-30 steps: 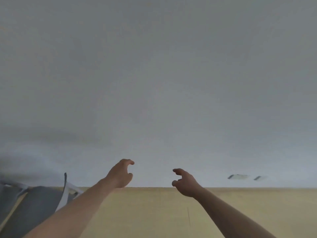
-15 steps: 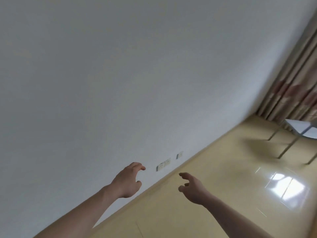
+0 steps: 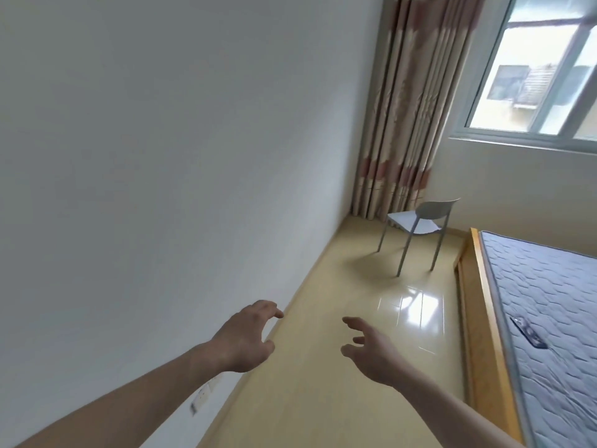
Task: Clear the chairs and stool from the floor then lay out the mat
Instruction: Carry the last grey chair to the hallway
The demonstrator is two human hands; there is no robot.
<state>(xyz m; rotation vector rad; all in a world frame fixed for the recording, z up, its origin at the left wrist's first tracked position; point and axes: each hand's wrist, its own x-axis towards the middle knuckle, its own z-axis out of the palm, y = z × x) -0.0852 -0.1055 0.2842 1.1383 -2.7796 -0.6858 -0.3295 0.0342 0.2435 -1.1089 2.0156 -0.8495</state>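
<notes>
A grey chair (image 3: 418, 226) with thin legs stands on the yellow tiled floor (image 3: 326, 367) near the far corner, beside the curtain. My left hand (image 3: 247, 337) is stretched out in front of me near the wall, fingers loosely curled, holding nothing. To its right my right hand (image 3: 371, 350) reaches forward with relaxed fingers, also empty. Both hands are well short of the chair. No stool or mat is in view.
A white wall (image 3: 161, 156) runs along the left with sockets (image 3: 203, 394) low down. A bed with a wooden frame (image 3: 481, 312) and blue-grey mattress (image 3: 555, 312) fills the right; a dark flat object (image 3: 528, 331) lies on it. A patterned curtain (image 3: 410, 108) and window (image 3: 549, 66) are at the far end.
My view has swung right from the bare wall, bringing the chair, curtain, window and bed into sight. Both hands stay stretched out and empty.
</notes>
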